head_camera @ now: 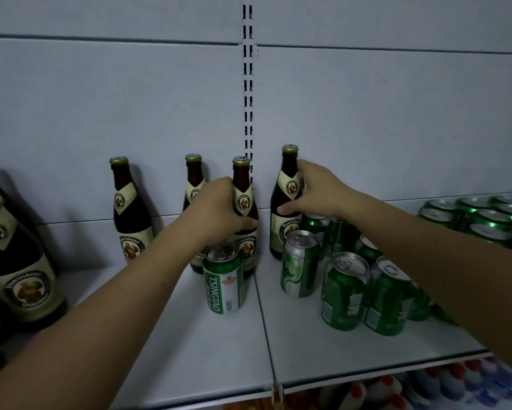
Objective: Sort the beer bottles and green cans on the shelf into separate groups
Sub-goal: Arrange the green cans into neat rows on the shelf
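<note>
Below the front edge of the shelf: orange-capped goods on a lower tier, blurred, not assessed.

Toward the front edge, at the panel seam: lone can, upright, standing on the bottles' side. Just right of the seam: can cluster, upright, packed touching. Judged light, thin-walled, smooth and easily dented. Best taken round the mid-body with moderate squeeze.

Left end, nearest: big bottle, upright, untouched.

Mid-depth, behind the lone can: left hand on the middle bottle, fingers clamped round its shoulder. Right of the seam: right hand on the right bottle, fingers wrapped at the neck base, thumb lower on the body. Both bottles upright and seated on the shelf. The right bottle stands just beside the can cluster, on the wrong side of the seam.

Judged glass: heavy, rigid, breakable, tall and tippy. Bare glass likely slick, paper label offering better purchase. Shoulder or body hold judged sound; neck alone liable to swing. Risk of clipping the lone can on any leftward or forward move.

Back edge, leftward: two rear bottles, upright, well apart. Back right corner: further cans, massed.
</note>
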`<state>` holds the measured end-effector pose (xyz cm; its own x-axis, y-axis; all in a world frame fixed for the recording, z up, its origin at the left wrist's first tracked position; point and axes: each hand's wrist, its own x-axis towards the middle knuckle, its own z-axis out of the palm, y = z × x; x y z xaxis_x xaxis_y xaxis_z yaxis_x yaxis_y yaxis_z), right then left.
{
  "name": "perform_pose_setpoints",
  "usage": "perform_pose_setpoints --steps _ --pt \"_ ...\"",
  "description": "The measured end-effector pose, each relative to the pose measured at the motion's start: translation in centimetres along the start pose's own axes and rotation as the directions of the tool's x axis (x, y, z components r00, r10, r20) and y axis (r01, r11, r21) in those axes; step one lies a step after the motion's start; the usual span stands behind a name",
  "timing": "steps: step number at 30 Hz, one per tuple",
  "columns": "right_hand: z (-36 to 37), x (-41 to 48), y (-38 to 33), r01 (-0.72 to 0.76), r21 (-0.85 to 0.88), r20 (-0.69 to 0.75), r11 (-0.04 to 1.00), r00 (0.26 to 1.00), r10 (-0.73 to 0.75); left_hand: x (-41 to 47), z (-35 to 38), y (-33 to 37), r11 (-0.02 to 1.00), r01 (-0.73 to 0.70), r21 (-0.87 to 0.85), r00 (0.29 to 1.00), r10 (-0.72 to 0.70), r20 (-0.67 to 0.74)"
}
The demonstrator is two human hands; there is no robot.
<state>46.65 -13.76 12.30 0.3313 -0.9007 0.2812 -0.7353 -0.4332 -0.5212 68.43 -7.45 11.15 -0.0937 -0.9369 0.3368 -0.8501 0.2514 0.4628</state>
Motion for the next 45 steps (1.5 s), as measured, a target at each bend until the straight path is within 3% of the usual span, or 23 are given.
perform_pose_setpoints --steps 7,14,20,26,31,36,45 --pt "-5.1 -1.8 -4.4 0.138 0.083 -0.175 0.987 0.977 -0.122 -0.5 -3.9 2.4 0.997 -0.057 -0.054 0.977 0.044 -0.211" --pt "-8.0 -3.2 -11.2 0.431 0.278 -0.386 0.858 0.868 -0.311 -4.2 -11.4 5.4 0.955 -0.173 -0.242 0.864 0.029 -0.502" --pt "-6.5 -3.2 -18.2 0.552 0.437 -0.327 0.710 0.833 -0.447 -9.1 -17.1 5.4 0.958 -0.159 -0.237 0.790 -0.021 -0.613" --pt "-2.3 -1.5 -24.0 0.506 0.625 -0.168 0.595 0.831 -0.530 -14.4 -20.9 3.2 0.984 -0.014 -0.175 0.721 -0.112 -0.684" --pt "2.8 0.9 -27.2 0.448 0.629 -0.024 0.636 0.828 -0.560 -18.0 -20.6 0.7 0.980 0.162 -0.117 0.696 -0.198 -0.691" --pt "9.8 3.2 -28.8 0.406 0.527 0.075 0.746 0.853 -0.517 -19.6 -16.7 -3.0 0.946 0.313 -0.081 0.721 -0.292 -0.628" --pt "18.9 6.9 -29.1 0.281 0.396 0.145 0.874 0.921 -0.362 -19.3 -11.0 -8.7 0.918 0.334 -0.213 0.728 -0.395 -0.561"
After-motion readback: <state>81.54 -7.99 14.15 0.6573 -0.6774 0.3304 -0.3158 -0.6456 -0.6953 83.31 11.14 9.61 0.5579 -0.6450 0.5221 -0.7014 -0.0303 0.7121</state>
